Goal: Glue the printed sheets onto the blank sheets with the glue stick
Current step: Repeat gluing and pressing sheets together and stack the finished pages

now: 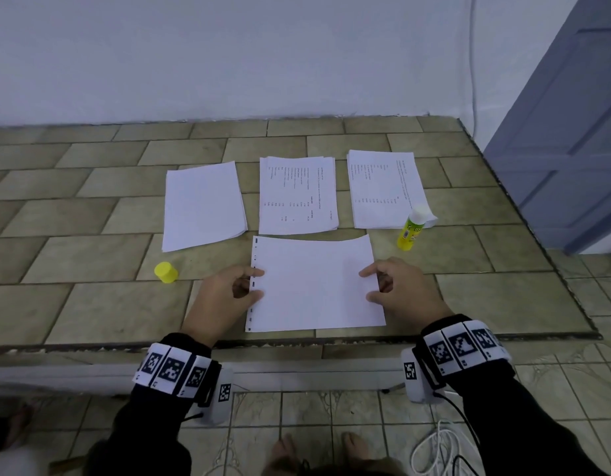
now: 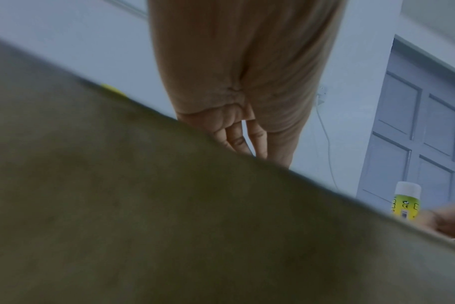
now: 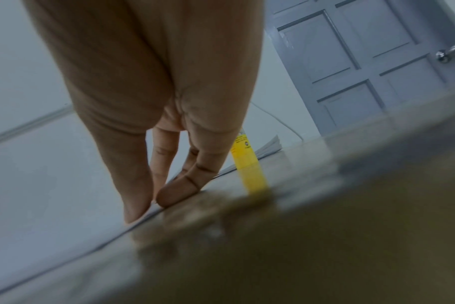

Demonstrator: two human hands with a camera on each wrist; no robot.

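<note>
A white sheet [image 1: 314, 286] with a strip of dark marks along its left edge lies flat at the front of the tiled ledge [image 1: 91, 304]. My left hand [image 1: 259, 284] touches its left edge with thumb and forefinger. My right hand [image 1: 367, 285] touches its right edge the same way; in the right wrist view the fingertips [image 3: 177, 195] come down at the paper's border. Behind lie a blank stack [image 1: 202, 204] and two printed stacks [image 1: 297, 195] [image 1: 383, 187]. The uncapped glue stick [image 1: 412, 230] stands at the right, and its yellow cap [image 1: 166, 272] sits at the left.
The ledge's front edge [image 1: 297, 341] runs just under my wrists, and its right edge [image 1: 523, 214] drops to the floor. A grey door [image 1: 571, 132] stands at the right. A white cable [image 1: 473, 63] hangs down the wall, and more cable [image 1: 441, 451] lies on the floor.
</note>
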